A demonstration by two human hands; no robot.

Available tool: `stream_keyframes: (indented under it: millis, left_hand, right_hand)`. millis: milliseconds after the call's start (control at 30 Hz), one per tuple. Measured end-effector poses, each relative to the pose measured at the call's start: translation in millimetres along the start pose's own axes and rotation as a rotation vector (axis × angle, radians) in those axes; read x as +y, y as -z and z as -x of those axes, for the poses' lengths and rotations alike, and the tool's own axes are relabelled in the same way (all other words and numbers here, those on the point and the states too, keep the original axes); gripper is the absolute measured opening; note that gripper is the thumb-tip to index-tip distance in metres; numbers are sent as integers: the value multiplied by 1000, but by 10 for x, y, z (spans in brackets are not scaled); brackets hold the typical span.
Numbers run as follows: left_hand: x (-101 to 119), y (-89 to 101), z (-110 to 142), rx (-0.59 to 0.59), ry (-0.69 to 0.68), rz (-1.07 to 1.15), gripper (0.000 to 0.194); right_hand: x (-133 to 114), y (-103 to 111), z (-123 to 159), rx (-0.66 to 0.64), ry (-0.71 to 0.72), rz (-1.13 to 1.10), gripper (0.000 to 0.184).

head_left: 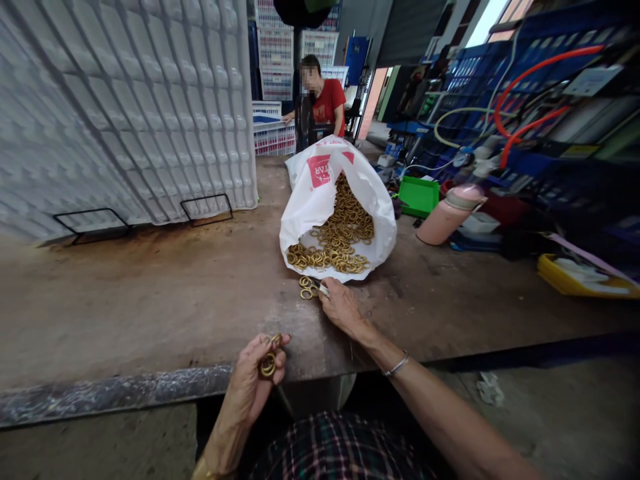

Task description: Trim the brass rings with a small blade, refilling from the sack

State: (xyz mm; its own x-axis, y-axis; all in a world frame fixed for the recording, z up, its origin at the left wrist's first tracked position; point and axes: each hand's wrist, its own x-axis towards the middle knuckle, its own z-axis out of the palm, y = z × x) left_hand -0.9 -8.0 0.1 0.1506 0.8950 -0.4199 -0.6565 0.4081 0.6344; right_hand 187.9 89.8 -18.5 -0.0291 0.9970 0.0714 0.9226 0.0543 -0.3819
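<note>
My left hand [255, 377] is raised over the table's front edge with its fingers curled around several brass rings [268, 364]. Reaching forward, my right hand [343, 308] rests at the mouth of a white sack [305, 223] with red print. Its fingers are bent together beside a few loose brass rings [306, 293] on the tabletop. Something small and white shows at those fingertips; whether they grip a ring I cannot tell. Inside the sack, which lies on its side facing me, is a heap of similar rings [345, 223].
The brown table [200, 293] has stacked white ribbed panels [200, 100] at left, held by black wire stands [207, 208]. To the right are a green tray [419, 195], a pink bottle [447, 217] and a yellow tray [575, 280]. A person in red [330, 103] is behind the sack.
</note>
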Motion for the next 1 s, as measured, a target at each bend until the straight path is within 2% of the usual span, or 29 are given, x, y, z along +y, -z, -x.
stream_keyframes:
  millis: [133,267,367,467,633,767,900,1000]
  left_hand:
    - [17,5,-1,-2,21,43,22]
    - [35,33,-34,-15,55,101,27]
    - [21,53,-63,-1,77,165,22]
    - [-13,53,-83,47,66,166,26]
    - [-48,-23,-78,106,-46,-32,31]
    - [-43,-50,-68,158,-137,-191,39]
    - [-64,19,-65,143,-152,-314,34]
    - [-84,63,-62,145,-180,-390,32]
  right_hand:
    - [-40,-56,-49,-16,-35,92,20]
    - [-57,-71,-79,-18,-57,103,18]
    - [-45,-48,-72,-7,-58,64,19]
    - [-63,-46,-4,27,24,-68,18]
    - [-286,-97,223,-53,288,-388,18]
    - [-494,-92,398,-130,400,-525,15]
    - [-577,-76,469,-184,438,-589,11]
    - [-604,-79,465,-217,372,-652,11]
